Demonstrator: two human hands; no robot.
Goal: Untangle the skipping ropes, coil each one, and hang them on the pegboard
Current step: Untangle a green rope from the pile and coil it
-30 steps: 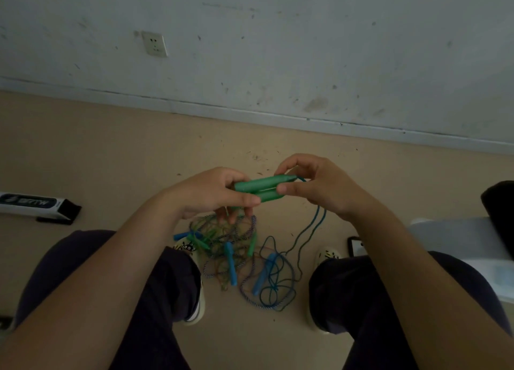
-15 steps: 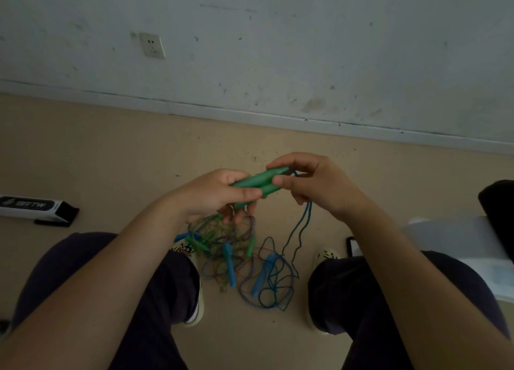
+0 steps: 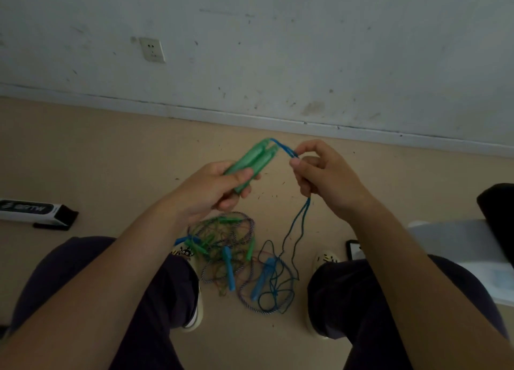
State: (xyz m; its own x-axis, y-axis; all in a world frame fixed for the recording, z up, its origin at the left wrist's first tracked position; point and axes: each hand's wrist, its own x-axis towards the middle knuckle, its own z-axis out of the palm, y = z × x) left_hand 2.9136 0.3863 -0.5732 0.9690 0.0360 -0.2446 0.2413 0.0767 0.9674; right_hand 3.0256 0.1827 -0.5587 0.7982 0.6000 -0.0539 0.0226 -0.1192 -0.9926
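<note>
My left hand (image 3: 214, 191) grips two green handles (image 3: 251, 161) side by side, their tips pointing up and away. A blue cord (image 3: 283, 148) runs from those tips into my right hand (image 3: 322, 175), which pinches it. Below that hand the cord hangs doubled (image 3: 299, 225) to the floor. A tangled pile of ropes (image 3: 236, 255) with blue and green handles and a striped cord lies on the floor between my feet. No pegboard is in sight.
My knees and shoes frame the pile. A long white and black box (image 3: 36, 212) lies on the floor at left. A phone (image 3: 353, 249) and a pale sheet (image 3: 467, 247) sit at right. The wall (image 3: 278, 50) with a socket (image 3: 152, 50) stands ahead.
My right hand let go of the green handles and slid off to the right along the blue cord. The left hand tilted the handles upward and lifted them.
</note>
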